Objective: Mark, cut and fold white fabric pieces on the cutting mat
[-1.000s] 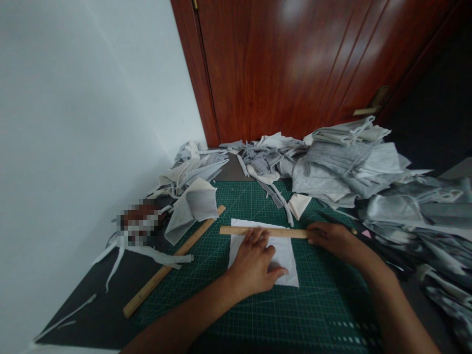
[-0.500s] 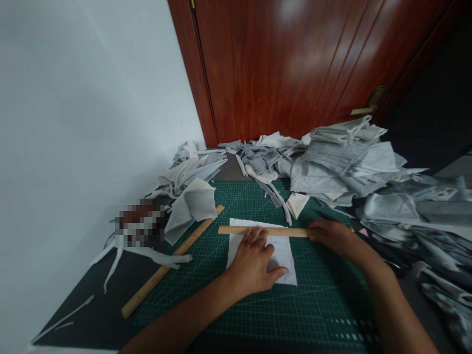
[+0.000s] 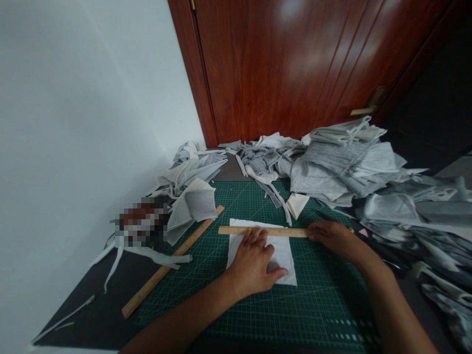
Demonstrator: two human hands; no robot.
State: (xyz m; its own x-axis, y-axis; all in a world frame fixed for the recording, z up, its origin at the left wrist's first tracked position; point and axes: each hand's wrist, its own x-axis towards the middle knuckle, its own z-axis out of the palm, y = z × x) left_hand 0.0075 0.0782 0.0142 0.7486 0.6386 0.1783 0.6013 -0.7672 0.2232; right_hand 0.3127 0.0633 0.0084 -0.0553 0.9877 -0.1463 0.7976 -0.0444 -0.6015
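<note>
A white piece of cloth [image 3: 283, 253], roughly square, lies flat on the green cutting mat [image 3: 317, 305]. Across its far edge rests a wooden ruler [image 3: 276, 231], sticking out past the cloth on both sides. My left hand [image 3: 254, 268] lies flat on the cloth, thumb spread, with its fingertips on the ruler. At the ruler's right end, my right hand [image 3: 332, 236] has its fingers closed on the wood. Partly hidden behind that hand is a dark tool with a pointed tip and black handles [image 3: 396, 260], seemingly scissors.
A second wooden ruler [image 3: 173, 260] lies slantwise on the left. Grey and white fabric pieces [image 3: 195, 201] are heaped at the left wall. Larger fabric piles [image 3: 342, 167] line the back and right. Behind stands a brown wooden door [image 3: 280, 73].
</note>
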